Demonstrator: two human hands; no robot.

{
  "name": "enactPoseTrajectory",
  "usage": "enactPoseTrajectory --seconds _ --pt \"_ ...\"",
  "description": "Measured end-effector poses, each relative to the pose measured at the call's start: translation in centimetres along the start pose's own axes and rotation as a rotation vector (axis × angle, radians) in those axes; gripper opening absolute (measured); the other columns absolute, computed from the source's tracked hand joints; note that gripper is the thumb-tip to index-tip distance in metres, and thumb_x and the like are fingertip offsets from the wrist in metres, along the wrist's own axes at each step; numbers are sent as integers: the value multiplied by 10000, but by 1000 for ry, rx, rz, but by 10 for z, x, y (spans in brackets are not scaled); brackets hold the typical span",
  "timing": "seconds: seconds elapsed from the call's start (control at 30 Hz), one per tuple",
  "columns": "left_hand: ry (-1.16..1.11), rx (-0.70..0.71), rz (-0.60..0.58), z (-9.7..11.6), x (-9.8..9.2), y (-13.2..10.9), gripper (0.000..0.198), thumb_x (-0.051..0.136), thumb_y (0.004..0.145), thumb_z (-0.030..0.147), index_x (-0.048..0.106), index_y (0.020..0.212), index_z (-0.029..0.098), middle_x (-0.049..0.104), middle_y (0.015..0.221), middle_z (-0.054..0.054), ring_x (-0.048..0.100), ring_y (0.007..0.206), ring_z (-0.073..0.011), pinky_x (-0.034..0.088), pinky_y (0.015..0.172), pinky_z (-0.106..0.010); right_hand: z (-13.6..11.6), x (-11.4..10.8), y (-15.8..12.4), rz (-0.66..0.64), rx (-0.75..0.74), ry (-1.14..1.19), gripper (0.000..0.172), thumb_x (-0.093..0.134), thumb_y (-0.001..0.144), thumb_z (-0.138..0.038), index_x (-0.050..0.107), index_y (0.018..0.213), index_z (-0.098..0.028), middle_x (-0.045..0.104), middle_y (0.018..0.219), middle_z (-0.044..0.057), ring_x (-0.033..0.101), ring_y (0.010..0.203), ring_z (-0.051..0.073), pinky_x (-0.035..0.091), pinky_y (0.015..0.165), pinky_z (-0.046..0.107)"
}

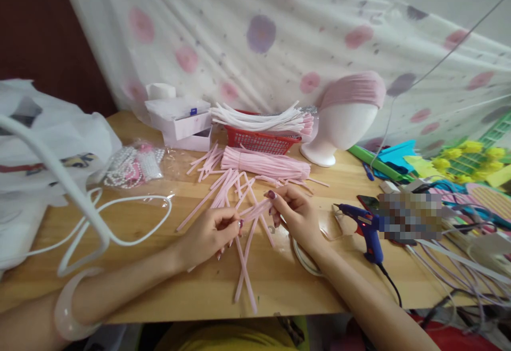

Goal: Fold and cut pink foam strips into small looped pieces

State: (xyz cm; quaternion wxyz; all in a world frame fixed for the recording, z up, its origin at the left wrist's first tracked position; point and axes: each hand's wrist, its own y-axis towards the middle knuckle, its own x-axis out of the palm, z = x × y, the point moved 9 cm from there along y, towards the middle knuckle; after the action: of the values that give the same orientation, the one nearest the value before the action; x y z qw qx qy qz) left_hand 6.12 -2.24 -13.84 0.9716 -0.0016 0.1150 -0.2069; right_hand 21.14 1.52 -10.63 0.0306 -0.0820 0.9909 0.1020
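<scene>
Pink pipe cleaners [255, 211] stretch between my two hands above the middle of the table. My left hand [213, 230] pinches one end, its fingers curled in. At the other end, my right hand [294, 214] grips them between thumb and fingertips. Two crossed pink pipe cleaners [245, 282] hang or lie below my hands; I cannot tell whether they join the held ones. Behind, loose pink pipe cleaners [225, 189] spread over the wooden table, in front of a thick pink bundle [265, 163].
A red basket [259, 142] holds white and pink pipe cleaners. Beside it stands a white foam head [347, 125] with a pink band. A blue glue gun [369, 228] lies right, near tangled cables. Bagged beads [133, 165], white boxes [186, 125] and a white looping cable [139, 198] are left.
</scene>
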Motion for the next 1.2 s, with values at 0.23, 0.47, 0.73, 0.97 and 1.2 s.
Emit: enactPoseTrajectory --seconds 0.23,0.47,0.73,0.97,1.2 --pt "355 192 105 26 -10 -4 204 479 816 225 483 615 188 427 563 49 393 532 -97 308 505 -216 -3 1 4 0 71 91 335 750 731 -441 584 693 -153 615 526 -23 516 374 73 421 364 183" --pt "161 -48 54 14 -23 0 215 506 808 323 522 638 192 492 520 48 460 454 -106 358 441 -211 -25 -31 15 174 -68 193 345 757 738 -422 547 645 -164 611 528 -22 528 392 80 446 386 193" --pt "167 -135 144 29 -23 45 216 603 734 305 712 617 160 514 509 34 461 537 -115 327 487 -204 -43 -98 13 570 -331 256 351 547 900 -488 461 687 -222 430 438 -84 366 352 77 310 382 205" --pt "-461 -330 35 3 42 95 150 586 837 239 668 832 114 423 537 80 260 369 -18 184 363 -150 -36 -84 31 388 -191 -651 361 381 975 -342 480 661 -195 496 556 -13 464 518 128 288 526 252" --pt "-417 -320 4 -7 60 139 350 583 909 335 556 1213 165 585 1227 -101 610 1027 -233 534 851 -445 -1 -63 40 17 31 -1307 224 461 903 -228 645 806 -145 707 808 109 603 677 188 257 556 274"
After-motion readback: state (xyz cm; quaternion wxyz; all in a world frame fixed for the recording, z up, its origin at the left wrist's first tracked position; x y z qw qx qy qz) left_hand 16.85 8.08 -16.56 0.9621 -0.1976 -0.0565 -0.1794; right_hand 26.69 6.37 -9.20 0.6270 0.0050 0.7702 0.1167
